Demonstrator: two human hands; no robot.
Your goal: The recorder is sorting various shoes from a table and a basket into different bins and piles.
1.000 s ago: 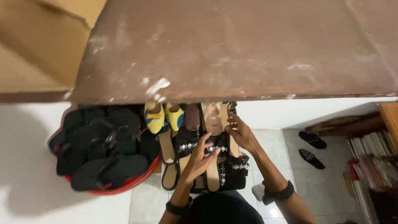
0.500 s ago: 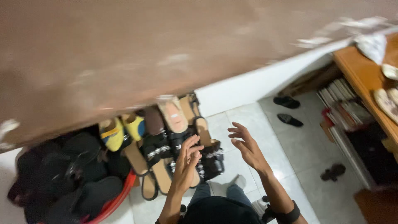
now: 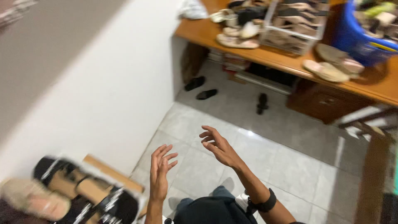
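Note:
My left hand (image 3: 160, 171) is raised over the tiled floor (image 3: 265, 137), fingers spread, holding nothing. My right hand (image 3: 217, 145) hovers a little to its right and higher, fingers curled apart, also empty. A black band (image 3: 265, 203) sits on my right forearm. At the lower left, blurred sandals (image 3: 78, 193) in black and tan lie close to my left hand. Neither hand touches anything.
A white wall (image 3: 103, 95) runs along the left. A wooden shelf (image 3: 290, 62) at the top right carries light sandals (image 3: 327, 68), a clear box (image 3: 290, 20) of footwear and a blue bin (image 3: 360, 33). Dark shoes (image 3: 205, 89) lie on the floor below it.
The view has swung right, away from the row of sandals and the red tub toward the wooden shelf. Both hands have come off the sandals and are lifted, empty.

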